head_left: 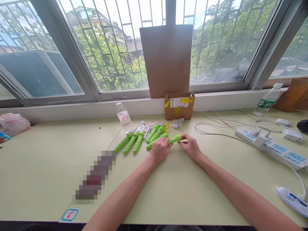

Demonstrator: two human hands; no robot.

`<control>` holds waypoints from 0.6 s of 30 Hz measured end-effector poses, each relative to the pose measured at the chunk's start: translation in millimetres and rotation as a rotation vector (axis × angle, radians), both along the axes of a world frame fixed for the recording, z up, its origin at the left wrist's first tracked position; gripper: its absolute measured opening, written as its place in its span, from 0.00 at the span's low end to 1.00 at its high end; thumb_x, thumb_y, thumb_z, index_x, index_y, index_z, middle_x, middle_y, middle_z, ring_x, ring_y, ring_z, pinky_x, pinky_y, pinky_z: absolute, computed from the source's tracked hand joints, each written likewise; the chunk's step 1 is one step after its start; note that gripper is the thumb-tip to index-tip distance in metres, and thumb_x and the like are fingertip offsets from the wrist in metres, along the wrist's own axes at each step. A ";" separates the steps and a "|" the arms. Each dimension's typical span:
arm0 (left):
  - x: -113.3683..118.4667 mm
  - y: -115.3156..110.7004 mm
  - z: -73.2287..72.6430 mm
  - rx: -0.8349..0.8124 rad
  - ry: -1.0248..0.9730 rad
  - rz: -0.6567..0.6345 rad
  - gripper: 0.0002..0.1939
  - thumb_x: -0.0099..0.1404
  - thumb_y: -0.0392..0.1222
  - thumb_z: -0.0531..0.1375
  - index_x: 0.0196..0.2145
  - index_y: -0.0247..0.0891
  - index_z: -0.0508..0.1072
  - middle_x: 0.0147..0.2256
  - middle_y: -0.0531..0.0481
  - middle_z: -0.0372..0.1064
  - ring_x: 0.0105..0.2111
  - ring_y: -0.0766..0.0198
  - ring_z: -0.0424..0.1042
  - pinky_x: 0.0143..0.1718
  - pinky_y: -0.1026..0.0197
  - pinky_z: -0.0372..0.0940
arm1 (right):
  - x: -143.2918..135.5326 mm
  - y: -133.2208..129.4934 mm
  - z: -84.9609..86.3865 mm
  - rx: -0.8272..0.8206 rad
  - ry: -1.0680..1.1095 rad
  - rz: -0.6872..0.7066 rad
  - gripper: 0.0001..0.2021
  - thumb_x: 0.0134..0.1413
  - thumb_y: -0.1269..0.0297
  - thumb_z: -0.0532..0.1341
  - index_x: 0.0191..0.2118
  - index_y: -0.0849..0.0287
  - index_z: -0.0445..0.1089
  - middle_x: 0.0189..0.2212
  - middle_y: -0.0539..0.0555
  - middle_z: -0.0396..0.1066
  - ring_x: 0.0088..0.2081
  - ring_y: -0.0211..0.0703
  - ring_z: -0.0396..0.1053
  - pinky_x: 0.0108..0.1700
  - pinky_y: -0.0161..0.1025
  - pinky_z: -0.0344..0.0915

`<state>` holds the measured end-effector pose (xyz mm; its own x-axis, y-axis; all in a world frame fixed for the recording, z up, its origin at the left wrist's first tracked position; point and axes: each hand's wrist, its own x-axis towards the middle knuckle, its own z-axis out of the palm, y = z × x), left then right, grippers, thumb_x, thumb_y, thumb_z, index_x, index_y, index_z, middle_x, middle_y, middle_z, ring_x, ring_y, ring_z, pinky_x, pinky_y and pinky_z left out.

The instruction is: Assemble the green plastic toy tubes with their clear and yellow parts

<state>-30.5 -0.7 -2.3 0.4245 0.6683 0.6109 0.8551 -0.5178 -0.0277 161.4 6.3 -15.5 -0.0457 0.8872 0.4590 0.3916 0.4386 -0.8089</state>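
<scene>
Between my two hands is a green plastic handle (pixel 175 139) with a yellow part at its right end. My left hand (pixel 159 149) is closed round its left part, and my right hand (pixel 191 146) pinches the yellow end. Just behind my left hand, another green handle (pixel 149 146) lies on the table. Farther left are several green handles with clear tubes, one of them a green handle with clear tube (pixel 138 143). More green handles (pixel 156 133) lie behind, by yellow rings (pixel 166 126) and clear plastic pieces (pixel 176 124). My fingers partly hide the held handle.
A water bottle (pixel 124 118) stands behind the handles, and a small cardboard box (pixel 179 110) by the sill. At right are a power strip (pixel 271 148), cables, another bottle (pixel 266 102) and a white device (pixel 292 199). A pixelated dark object (pixel 95 177) lies left; a pink bag (pixel 15 124) is farther off.
</scene>
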 end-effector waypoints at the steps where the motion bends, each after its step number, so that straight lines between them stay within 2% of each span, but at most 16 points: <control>1: -0.3 0.5 -0.5 -0.001 0.000 -0.002 0.11 0.66 0.48 0.55 0.36 0.39 0.70 0.30 0.49 0.70 0.31 0.61 0.70 0.28 0.62 0.58 | -0.2 -0.1 0.3 0.003 0.001 0.000 0.06 0.50 0.62 0.59 0.33 0.57 0.63 0.32 0.51 0.69 0.32 0.41 0.71 0.37 0.44 0.74; 8: -0.1 1.5 -1.9 -0.025 0.016 -0.022 0.14 0.68 0.49 0.52 0.35 0.37 0.70 0.30 0.47 0.71 0.31 0.59 0.71 0.28 0.61 0.59 | -0.1 -0.2 0.8 -0.003 -0.030 0.001 0.07 0.49 0.63 0.59 0.35 0.56 0.63 0.36 0.53 0.71 0.35 0.43 0.71 0.35 0.44 0.74; 18: 3.1 -2.1 0.5 -0.221 0.076 0.060 0.19 0.69 0.52 0.48 0.38 0.35 0.71 0.29 0.45 0.73 0.27 0.58 0.73 0.25 0.62 0.59 | -0.9 -0.6 2.1 0.005 0.021 0.031 0.07 0.48 0.64 0.60 0.34 0.56 0.61 0.41 0.56 0.71 0.40 0.44 0.72 0.38 0.45 0.75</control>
